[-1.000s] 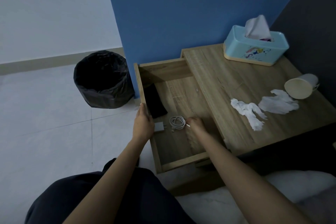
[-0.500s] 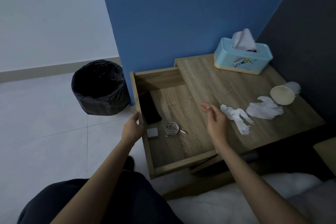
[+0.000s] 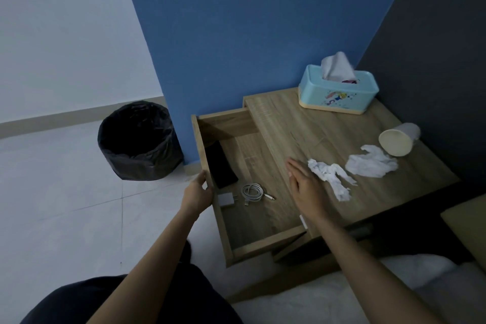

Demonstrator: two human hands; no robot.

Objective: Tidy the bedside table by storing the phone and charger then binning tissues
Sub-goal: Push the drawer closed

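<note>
1. The phone [image 3: 221,166], dark and flat, lies inside the pulled-out drawer [image 3: 268,241], along its left wall.
2. The charger plug [image 3: 226,199] sits just in front of the phone, and the coiled white cable [image 3: 253,192] lies right beside the plug on the drawer floor.
3. Two crumpled tissues rest on the bench [image 3: 297,123]: the nearer tissue [image 3: 330,176] close to the drawer side, the farther tissue [image 3: 370,163] beside it.
4. The left hand [image 3: 198,193] is curled around the drawer's left wall, gripping the edge next to the plug.
5. The right hand [image 3: 306,184] is released, fingers straight and together, empty, over the bench edge just beside the nearer tissue; whether it touches the tissue I cannot tell.
6. A pale cup [image 3: 398,139] lies on its side, touching the farther tissue.
7. A light blue tissue box [image 3: 338,95] stands at the back of the bench, one sheet sticking up.
8. A bin [image 3: 139,142] lined with a black bag stands on the floor, left of the drawer, against the blue wall.
</note>
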